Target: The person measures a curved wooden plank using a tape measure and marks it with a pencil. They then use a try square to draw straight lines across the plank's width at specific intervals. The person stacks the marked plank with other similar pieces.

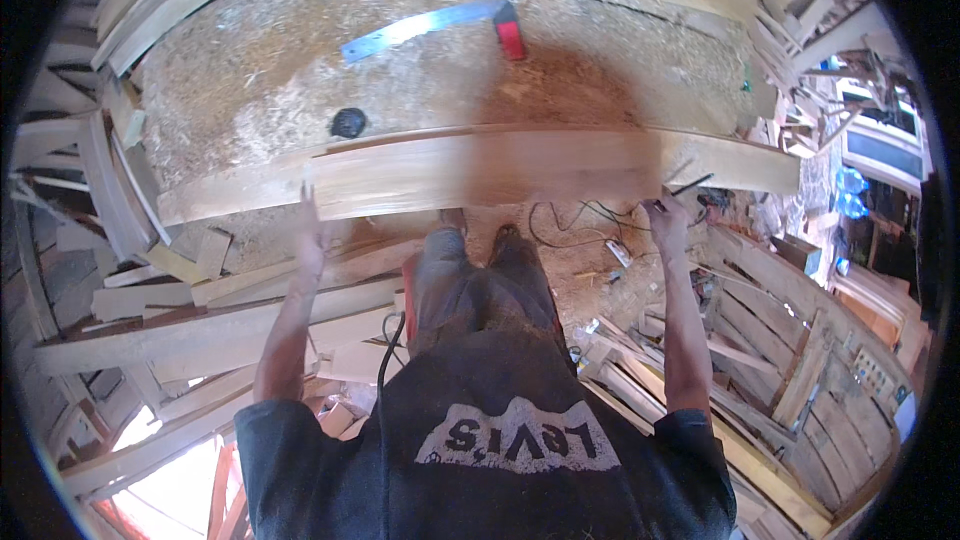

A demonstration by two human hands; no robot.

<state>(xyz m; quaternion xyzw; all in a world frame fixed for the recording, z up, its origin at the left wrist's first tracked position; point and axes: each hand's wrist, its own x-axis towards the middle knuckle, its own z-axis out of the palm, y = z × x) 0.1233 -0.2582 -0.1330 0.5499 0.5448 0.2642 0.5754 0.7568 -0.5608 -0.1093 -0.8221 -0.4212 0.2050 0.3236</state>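
A planed wooden board [570,165] lies crosswise in front of me, over a longer board [735,155] that sticks out at both ends. My left hand [313,225] is at the board's left end, fingers stretched out and slightly blurred; whether it touches the wood I cannot tell. At the right end, my right hand [668,215] is closed around a thin dark pencil [693,183], close to the near edge. Beyond the boards lies a square [425,28] with a metal blade and a red handle [510,37].
A small black lump [348,122] sits on the sawdust-covered surface [240,90] beyond the boards. Dark cable [570,230] loops on the floor near my feet. Stacked timber [220,325] lies at my left, more planks [720,440] at my right. Blue plastic bottles [852,192] stand far right.
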